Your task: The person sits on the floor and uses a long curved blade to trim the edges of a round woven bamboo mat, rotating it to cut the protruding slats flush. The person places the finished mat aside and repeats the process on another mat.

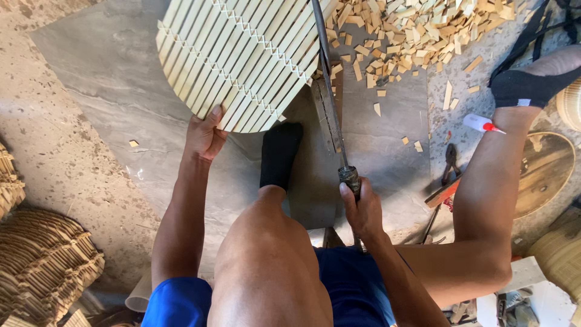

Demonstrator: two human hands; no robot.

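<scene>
Nearest the camera, the seated person's bare knees and blue shorts [339, 284] fill the lower frame. The left leg runs forward to a foot in a black sock [279, 154], planted on the grey slab [97, 66] that covers the floor.

The right hand [361, 212] is clenched around the dark handle of a long blade [330, 103]. The blade runs up and away from the grip, its far end passing out of the top of the frame. It lies along a worn wooden block [324, 115] just beyond the socked foot.

The left hand [204, 136] grasps the near, rounded edge of a slatted bamboo mat [236, 54], thumb on top and fingers hidden beneath. The mat is made of pale parallel strips bound by zigzag stitching. It sits up and to the left of the blade, with its right edge against the blade.

Beyond the blade, a heap of pale bamboo offcuts [417, 30] covers the floor, with loose chips scattered nearer.

To the right, the other leg extends to a second black-socked foot [529, 85]. Beside it lie a white tube with a red cap [482, 123], dark pliers [449, 163] and a round wooden disc [544, 172].

At far left, stacked woven bamboo pieces [42, 266] rest on the speckled floor.
</scene>
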